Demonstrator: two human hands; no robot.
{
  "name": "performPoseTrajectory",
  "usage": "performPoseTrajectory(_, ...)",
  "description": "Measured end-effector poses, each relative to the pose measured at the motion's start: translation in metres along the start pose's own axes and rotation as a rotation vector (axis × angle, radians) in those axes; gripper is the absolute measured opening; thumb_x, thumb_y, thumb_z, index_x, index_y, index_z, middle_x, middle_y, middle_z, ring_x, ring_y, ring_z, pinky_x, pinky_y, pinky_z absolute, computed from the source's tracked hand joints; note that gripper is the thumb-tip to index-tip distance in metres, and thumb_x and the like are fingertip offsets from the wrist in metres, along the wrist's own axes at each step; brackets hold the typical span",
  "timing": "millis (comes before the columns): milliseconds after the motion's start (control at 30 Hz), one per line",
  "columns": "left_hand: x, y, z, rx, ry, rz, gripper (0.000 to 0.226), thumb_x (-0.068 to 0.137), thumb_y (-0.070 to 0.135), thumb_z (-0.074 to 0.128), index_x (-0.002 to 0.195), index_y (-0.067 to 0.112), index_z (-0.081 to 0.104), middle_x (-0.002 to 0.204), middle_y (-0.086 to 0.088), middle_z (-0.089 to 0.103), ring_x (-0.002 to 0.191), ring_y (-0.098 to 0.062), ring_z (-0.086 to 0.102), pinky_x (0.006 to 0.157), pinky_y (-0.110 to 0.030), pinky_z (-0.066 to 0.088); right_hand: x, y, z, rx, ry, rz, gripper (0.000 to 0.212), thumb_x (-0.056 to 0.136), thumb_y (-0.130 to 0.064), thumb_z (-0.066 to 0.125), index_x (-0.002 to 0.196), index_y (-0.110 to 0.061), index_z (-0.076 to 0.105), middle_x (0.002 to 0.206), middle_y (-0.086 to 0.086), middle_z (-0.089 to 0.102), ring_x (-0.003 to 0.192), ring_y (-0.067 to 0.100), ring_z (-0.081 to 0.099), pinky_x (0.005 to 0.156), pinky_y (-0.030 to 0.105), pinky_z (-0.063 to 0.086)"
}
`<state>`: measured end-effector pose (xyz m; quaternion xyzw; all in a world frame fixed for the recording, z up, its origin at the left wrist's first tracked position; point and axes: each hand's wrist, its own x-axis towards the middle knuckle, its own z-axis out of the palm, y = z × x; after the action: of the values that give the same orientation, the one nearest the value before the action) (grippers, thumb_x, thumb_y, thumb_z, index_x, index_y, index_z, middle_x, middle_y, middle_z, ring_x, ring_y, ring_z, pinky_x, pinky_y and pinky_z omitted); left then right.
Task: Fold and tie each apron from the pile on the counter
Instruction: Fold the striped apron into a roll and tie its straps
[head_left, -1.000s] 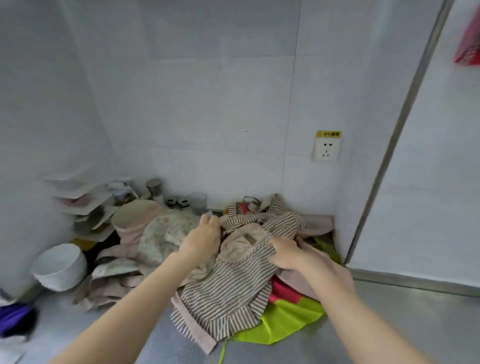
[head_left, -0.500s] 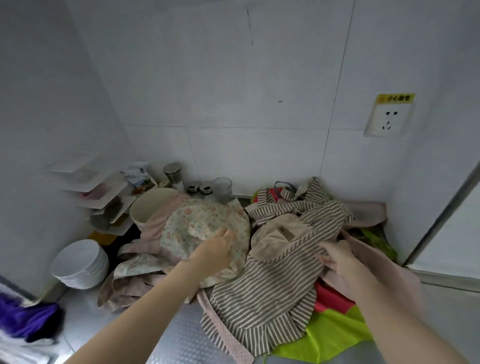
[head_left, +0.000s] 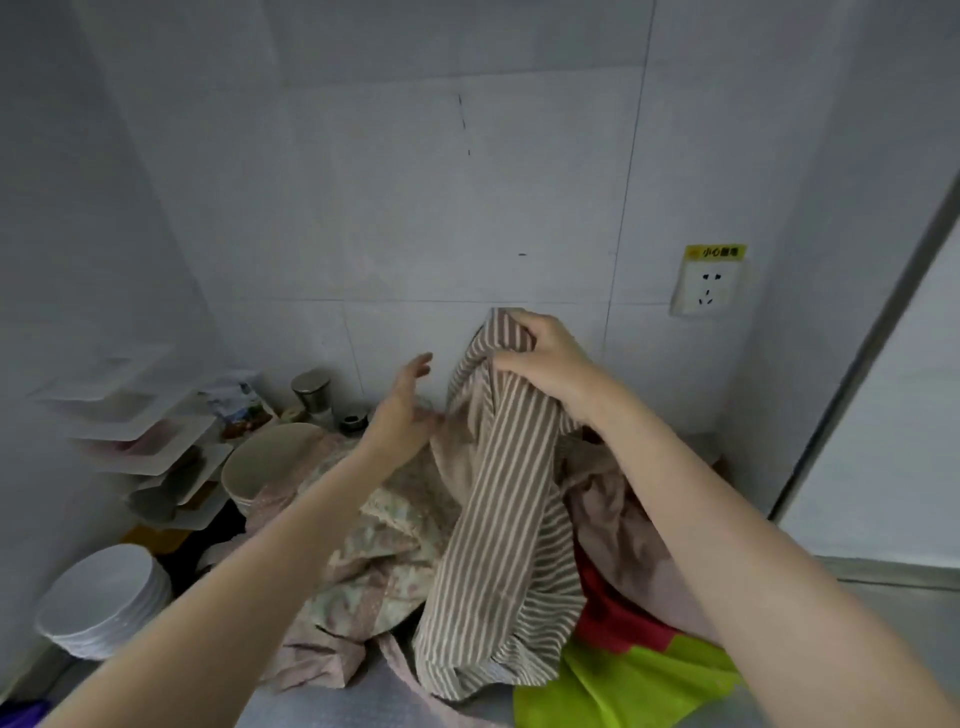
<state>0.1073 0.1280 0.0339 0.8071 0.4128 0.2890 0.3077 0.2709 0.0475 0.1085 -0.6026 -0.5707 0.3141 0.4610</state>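
Right hand (head_left: 545, 358) raised before the tiled wall (head_left: 415, 208), fingers (head_left: 519, 332) curled and pinching the top edge of a striped apron (head_left: 509, 519). Apron hanging from that grip, lower hem resting on the pile (head_left: 613, 519) at the back corner of the steel surface (head_left: 311, 706). Left hand (head_left: 405, 410) just beside the hanging cloth, fingers (head_left: 418, 364) spread and loose, holding nothing; cannot tell whether touching the fabric. Under and left of the stripes, a floral apron (head_left: 384, 551); to the right, a pink apron (head_left: 618, 530), then red cloth (head_left: 618, 618) and lime-green cloth (head_left: 623, 686) at the near edge. Stacked white bowls (head_left: 104, 597) at far left, a cream bowl (head_left: 270, 457) behind the floral cloth, a rack of trays (head_left: 140, 431) against the left wall, small jars (head_left: 311, 389) along the back. Wall socket (head_left: 706, 286) with yellow label at upper right.
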Motion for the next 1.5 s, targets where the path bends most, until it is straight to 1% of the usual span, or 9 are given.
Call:
performPoseTrajectory(133,0.008,0.044,-0.047,-0.273,0.045,0.064,0.075,0.086,-0.004,0.058,0.145,0.018,0.017,0.146,-0.007,0.033,0.063,0.002,0.062,0.053,-0.014,0.049,-0.01,-0.077,-0.032,-0.028,-0.043,-0.094,0.044,0.08,-0.001,0.054,0.121,-0.016,0.057,0.106,-0.001,0.06,0.097,0.012,0.056,0.086,0.026,0.042)
performPoseTrajectory(233,0.005,0.074,-0.076,-0.335,-0.053,0.114,0.072,0.083,0.003,0.065,0.142,0.02,0.028,0.127,-0.001,0.052,0.094,-0.01,0.059,0.075,-0.026,0.049,-0.024,-0.134,-0.041,-0.01,-0.108,-0.217,0.022,0.075,0.001,0.051,0.073,-0.02,0.057,0.067,-0.007,0.054,0.066,0.004,0.052,0.066,0.017,0.041)
performPoseTrajectory(400,-0.008,0.113,-0.1,-0.14,-0.171,0.079,0.005,0.086,0.014,0.064,0.088,0.01,0.061,0.074,0.0,0.059,0.064,-0.01,0.054,0.053,-0.013,0.048,-0.049,-0.186,-0.049,0.07,-0.218,-0.246,0.014,0.088,-0.009,0.056,0.077,-0.016,0.057,0.067,-0.008,0.063,0.064,0.004,0.06,0.065,0.015,0.049)
performPoseTrajectory(667,-0.014,0.128,-0.166,0.333,0.26,0.248,0.051,0.078,0.016,0.071,0.121,0.007,0.044,0.12,-0.018,0.047,0.105,-0.031,0.054,0.081,-0.034,0.04,-0.08,-0.2,-0.096,-0.101,0.169,-0.193,0.017,0.082,-0.009,0.068,0.078,-0.022,0.057,0.078,-0.002,0.059,0.072,0.007,0.057,0.062,0.016,0.045)
performPoseTrajectory(1033,-0.038,0.083,-0.133,0.708,-0.431,0.058,0.021,0.086,0.028,0.063,0.073,0.014,0.054,0.078,-0.003,0.057,0.079,-0.017,0.051,0.064,-0.022,0.037,-0.102,-0.238,-0.063,-0.04,-0.155,-0.096,0.017,0.085,0.002,0.058,0.092,-0.013,0.06,0.072,-0.001,0.064,0.06,0.009,0.062,0.058,0.018,0.053)
performPoseTrajectory(1167,-0.032,0.103,-0.2,0.697,0.275,0.135,0.017,0.091,0.016,0.051,0.102,0.007,0.061,0.11,-0.016,0.06,0.103,-0.034,0.057,0.085,-0.038,0.043,-0.09,-0.204,-0.07,-1.121,0.134,0.064,0.015,0.088,-0.002,0.055,0.101,-0.002,0.062,0.101,0.013,0.066,0.087,0.025,0.062,0.07,0.026,0.047)
performPoseTrajectory(1300,-0.056,0.166,-0.204,0.288,1.029,0.439,0.026,0.093,0.01,0.043,0.114,-0.003,0.047,0.115,-0.025,0.05,0.099,-0.042,0.051,0.081,-0.047,0.037,-0.104,-0.175,-0.063,-0.713,1.135,-0.636,0.022,0.095,-0.002,0.038,0.11,0.001,0.053,0.103,0.015,0.06,0.093,0.027,0.055,0.082,0.027,0.031)
performPoseTrajectory(1433,-0.069,0.074,-0.145,0.979,0.098,0.386,0.035,0.09,0.015,0.048,0.124,0.008,0.046,0.12,-0.015,0.057,0.109,-0.034,0.056,0.089,-0.039,0.044,-0.112,-0.085,-0.046,-1.199,0.023,-0.026,0.029,0.09,0.0,0.044,0.117,0.001,0.053,0.117,0.02,0.058,0.108,0.032,0.056,0.079,0.031,0.039)
performPoseTrajectory(1500,-0.081,0.032,-0.126,1.099,-0.313,0.205,0.042,0.091,0.018,0.047,0.133,0.014,0.042,0.128,-0.009,0.055,0.118,-0.027,0.053,0.095,-0.033,0.042,-0.109,-0.052,-0.049,-1.257,-0.176,0.202,0.016,0.088,0.0,0.043,0.099,-0.008,0.052,0.109,0.017,0.058,0.101,0.027,0.056,0.07,0.027,0.034)
